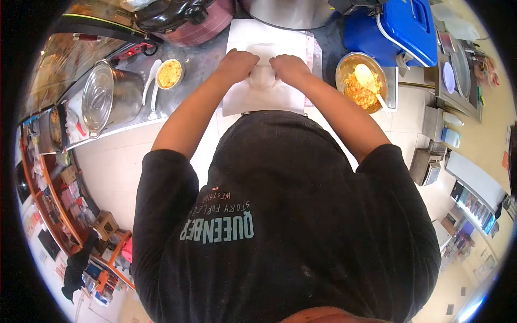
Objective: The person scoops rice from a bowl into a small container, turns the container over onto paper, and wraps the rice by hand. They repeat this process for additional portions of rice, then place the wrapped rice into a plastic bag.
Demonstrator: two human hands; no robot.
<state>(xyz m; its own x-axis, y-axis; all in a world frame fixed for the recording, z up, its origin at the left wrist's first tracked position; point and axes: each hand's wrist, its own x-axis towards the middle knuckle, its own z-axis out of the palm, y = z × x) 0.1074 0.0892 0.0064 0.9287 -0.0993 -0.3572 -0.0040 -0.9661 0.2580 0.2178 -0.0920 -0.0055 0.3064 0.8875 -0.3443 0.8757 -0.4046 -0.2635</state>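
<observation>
Everything here I place by the smooth white rectangular sheet [241, 102] lying in front of me. Nearer to me than the sheet, and below it, spreads a pale tiled floor [124, 172]; far off to its left stand orange-brown wooden shelves [60, 204] crowded with small goods. Under the sheet runs a long grey countertop [204, 55], its surface dull and a little marked.

Beyond the sheet sits a wide silvery metal pot [291, 13], cut off by the top of my view. To the sheet's right and farther back is a boxy blue plastic cooler [401, 40]; to its left and farther back, a round pinkish-red pot [207, 24] with a black lid. A lidded silver pot [126, 94] stands well to its left.

Just right of the sheet, a round metal bowl [346, 62] holds orange-yellow food, a pale spoon [365, 78] resting in it. Left of the sheet is a small white cup [182, 72] of similar crumbly food, white spoons [151, 75] beside it.

Over the sheet's middle, my left hand [237, 65] and right hand [290, 68] flank a pale, soft-looking lump [262, 78]. My fingers are curled in, touching its sides; what they pinch I cannot tell.
</observation>
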